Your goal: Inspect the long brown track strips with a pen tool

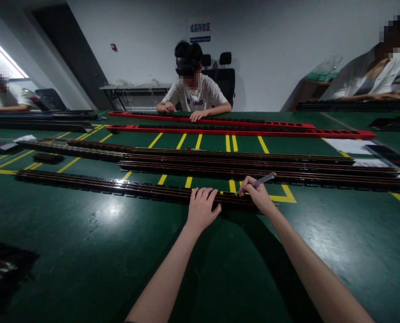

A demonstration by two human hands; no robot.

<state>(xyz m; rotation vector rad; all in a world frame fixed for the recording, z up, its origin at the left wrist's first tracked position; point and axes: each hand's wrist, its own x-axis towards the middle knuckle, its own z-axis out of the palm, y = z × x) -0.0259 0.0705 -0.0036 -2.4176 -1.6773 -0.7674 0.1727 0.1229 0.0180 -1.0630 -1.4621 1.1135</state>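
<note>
A long, segmented black strip [95, 186] with thin copper-coloured lines along it lies across the green table in front of me. My left hand [202, 206] grips it near its right part, fingers over the far edge and thumb on the near side. Just to the right, my right hand [255, 193] pinches a slim pen-like tool [266, 178]. Its shaft slants up to the right, and its thin tip points down at the strip; whether the tip touches is too small to tell.
Beyond lies a stack of similar black strips [254, 166]. Two red trays [220, 130] hold black pieces, and a person [200, 89] sits behind them. Yellow tape lines mark the green table [95, 251]. White papers [350, 146] lie right; more dark strips [5, 264] are at lower left.
</note>
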